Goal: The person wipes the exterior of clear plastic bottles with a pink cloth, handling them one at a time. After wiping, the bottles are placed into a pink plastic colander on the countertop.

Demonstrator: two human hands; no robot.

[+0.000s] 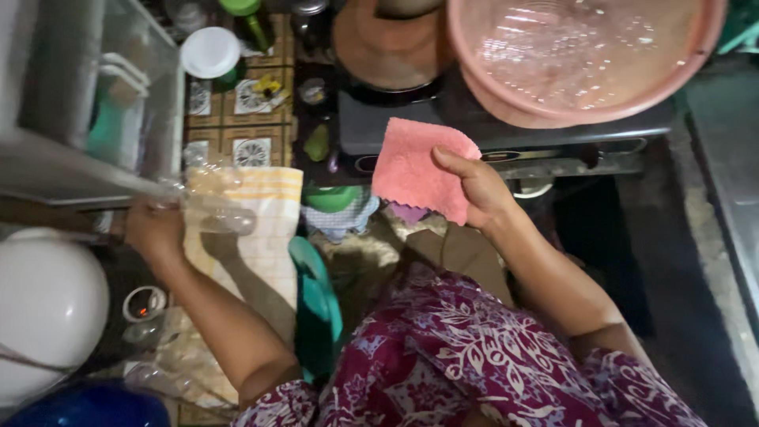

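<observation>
Your right hand (478,194) holds a pink cloth (415,168) at about 12 o'clock from your lap; the thumb lies on its front and the other fingers are behind it, so the fingers are clamped on the cloth's right edge. The cloth hangs in front of a dark stove (506,130). Above it, at 1 o'clock, a pink basin (585,55) sits on the stove.

Your left hand (154,229) is at 9 o'clock, with its fingers closed around the end of a clear plastic bottle (209,205), which lies across a yellow striped towel (257,229). Behind this hand, at 10 o'clock, stands a clear box (103,103). A white round lid (209,51) is at 11 o'clock on the tiled surface (253,99). A big white round object (47,308) is at 8 o'clock, near your left elbow.
</observation>
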